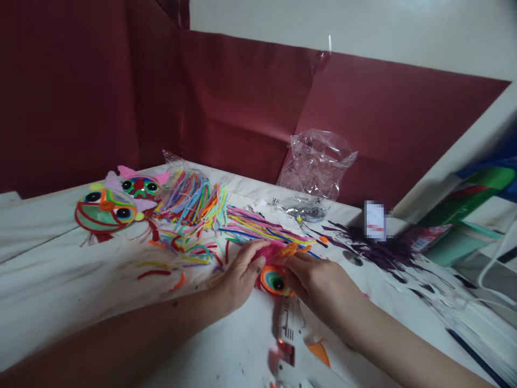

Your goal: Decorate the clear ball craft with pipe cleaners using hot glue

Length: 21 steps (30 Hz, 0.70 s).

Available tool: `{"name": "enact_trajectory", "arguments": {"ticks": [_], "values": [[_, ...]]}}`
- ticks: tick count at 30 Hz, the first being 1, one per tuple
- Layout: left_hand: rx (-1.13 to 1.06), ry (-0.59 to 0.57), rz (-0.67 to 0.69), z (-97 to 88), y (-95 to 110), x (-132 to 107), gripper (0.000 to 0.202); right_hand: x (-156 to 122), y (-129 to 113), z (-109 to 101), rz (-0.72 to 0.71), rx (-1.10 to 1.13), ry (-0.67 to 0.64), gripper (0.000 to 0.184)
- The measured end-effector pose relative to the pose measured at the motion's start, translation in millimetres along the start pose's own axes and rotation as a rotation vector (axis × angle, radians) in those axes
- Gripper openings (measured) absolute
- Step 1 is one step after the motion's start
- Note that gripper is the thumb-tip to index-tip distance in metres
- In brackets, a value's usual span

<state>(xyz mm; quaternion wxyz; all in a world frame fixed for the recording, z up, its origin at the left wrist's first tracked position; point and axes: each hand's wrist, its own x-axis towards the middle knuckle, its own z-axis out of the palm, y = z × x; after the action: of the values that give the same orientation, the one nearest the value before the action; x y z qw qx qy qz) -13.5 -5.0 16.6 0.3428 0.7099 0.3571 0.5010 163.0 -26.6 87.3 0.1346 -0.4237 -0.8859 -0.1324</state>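
Observation:
A colourful animal-face craft (273, 280) made of pipe cleaners, with a ringed black eye and a bright pink top, is between my hands. My left hand (238, 277) grips its left edge, thumb on the front. On the right, my right hand (323, 280) pinches a fuzzy orange pipe cleaner piece (288, 250) against the top of the face. That hand hides the right side of the craft. Just below lies a white glue gun (290, 339) with a small orange light. An orange scrap (319, 353) is beside it.
Two finished-looking faces (107, 207) stand at the left. Pipe cleaners fill a clear bag (189, 194), with loose pieces (262, 226) and cut bits around. Dark purple strips (375, 250) lie at right, near green packets (464, 199). A crumpled clear bag (315, 167) leans against the red backdrop.

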Motion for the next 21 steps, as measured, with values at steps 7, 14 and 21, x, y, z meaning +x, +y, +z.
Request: {"name": "enact_trajectory", "arguments": {"ticks": [7, 14, 21], "values": [[-0.047, 0.014, 0.008, 3.8, -5.9, 4.0, 0.037, -1.1, 2.9, 3.0, 0.021, 0.072, -0.015, 0.017], [-0.025, 0.011, -0.009, 2.7, -6.7, 4.7, 0.038, -5.9, 3.8, 7.7, 0.041, 0.102, 0.094, 0.016], [-0.008, 0.034, -0.009, 1.1, -8.0, 5.6, 0.036, -15.6, 9.6, 21.7, -0.099, 0.049, 0.238, 0.019]]}}
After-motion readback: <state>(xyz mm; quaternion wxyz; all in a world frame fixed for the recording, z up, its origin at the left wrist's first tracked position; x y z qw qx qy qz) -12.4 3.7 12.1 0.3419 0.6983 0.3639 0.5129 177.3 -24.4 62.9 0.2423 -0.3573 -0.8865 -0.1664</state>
